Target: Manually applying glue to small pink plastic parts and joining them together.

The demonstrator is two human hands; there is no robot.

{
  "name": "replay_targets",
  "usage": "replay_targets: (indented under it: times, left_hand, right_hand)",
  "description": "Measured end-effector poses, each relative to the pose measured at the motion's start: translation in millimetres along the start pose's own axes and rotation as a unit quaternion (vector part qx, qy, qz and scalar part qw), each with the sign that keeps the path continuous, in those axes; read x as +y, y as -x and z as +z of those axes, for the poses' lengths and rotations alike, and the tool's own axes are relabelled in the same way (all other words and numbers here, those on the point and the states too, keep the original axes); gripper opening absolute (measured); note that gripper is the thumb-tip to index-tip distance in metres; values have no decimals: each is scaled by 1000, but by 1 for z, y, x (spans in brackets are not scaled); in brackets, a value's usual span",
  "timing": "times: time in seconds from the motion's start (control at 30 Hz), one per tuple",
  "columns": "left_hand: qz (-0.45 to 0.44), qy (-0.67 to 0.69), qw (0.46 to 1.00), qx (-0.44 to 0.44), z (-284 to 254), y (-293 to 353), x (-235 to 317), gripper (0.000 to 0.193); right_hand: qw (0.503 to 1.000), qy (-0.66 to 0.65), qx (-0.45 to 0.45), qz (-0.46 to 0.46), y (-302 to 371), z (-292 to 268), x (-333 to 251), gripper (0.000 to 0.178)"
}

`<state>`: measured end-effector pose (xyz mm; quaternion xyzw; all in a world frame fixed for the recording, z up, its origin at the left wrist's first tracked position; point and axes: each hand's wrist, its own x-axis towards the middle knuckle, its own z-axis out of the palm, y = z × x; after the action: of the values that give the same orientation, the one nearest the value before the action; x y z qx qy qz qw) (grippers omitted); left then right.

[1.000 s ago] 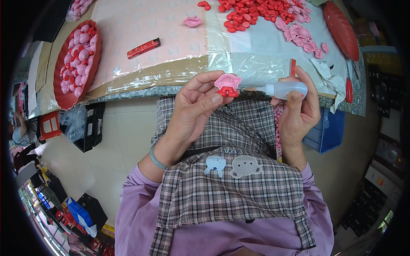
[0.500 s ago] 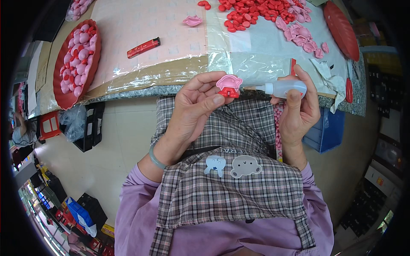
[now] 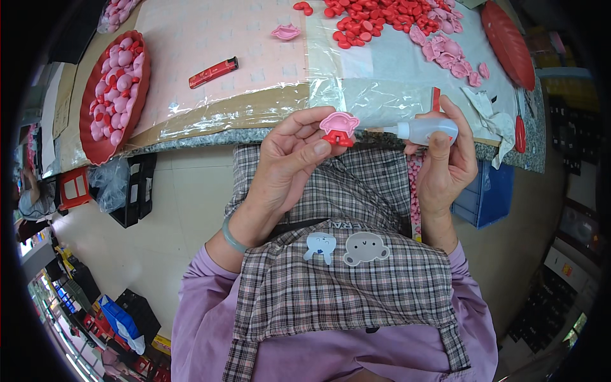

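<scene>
Between the thumb and fingers of my left hand (image 3: 294, 141) is a small toy figure, made of a hollow pink shell (image 3: 339, 121) on top and a red base with feet (image 3: 337, 138). The shell's open side faces me. My right hand (image 3: 443, 167) is closed round a translucent squeeze bottle (image 3: 428, 131) with a thin nozzle (image 3: 377, 130). The bottle lies nearly level, its nozzle pointing left at the figure's right edge. Whether the tip touches the figure, I cannot tell. Both hands are held just over the table's front edge.
A red dish (image 3: 84, 127) of pink and red pieces stands at the left. A red lighter (image 3: 213, 72) and one pink shell (image 3: 286, 32) lie mid-table. Red pieces (image 3: 363, 28) and pink shells (image 3: 445, 54) are heaped at the back right, near a red-handled tool (image 3: 520, 134) and crumpled tissue (image 3: 487, 114).
The figure in my left hand has shifted very slightly left. The bottle has moved a little to the right, so the gap between nozzle and figure looks slightly wider.
</scene>
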<state>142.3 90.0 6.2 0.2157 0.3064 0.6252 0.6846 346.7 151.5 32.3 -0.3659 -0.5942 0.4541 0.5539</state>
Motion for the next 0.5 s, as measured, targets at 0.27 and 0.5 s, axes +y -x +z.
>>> replay_targets:
  times: [0.27, 0.5]
  left_hand:
    - [-10, 6, 1000, -1, 1, 0, 2, 48]
    - [-3, 4, 1000, -6, 1, 0, 1, 48]
  right_hand:
    - [1000, -9, 3, -2, -1, 1, 0, 40]
    - [1000, -13, 4, -1, -3, 0, -1, 40]
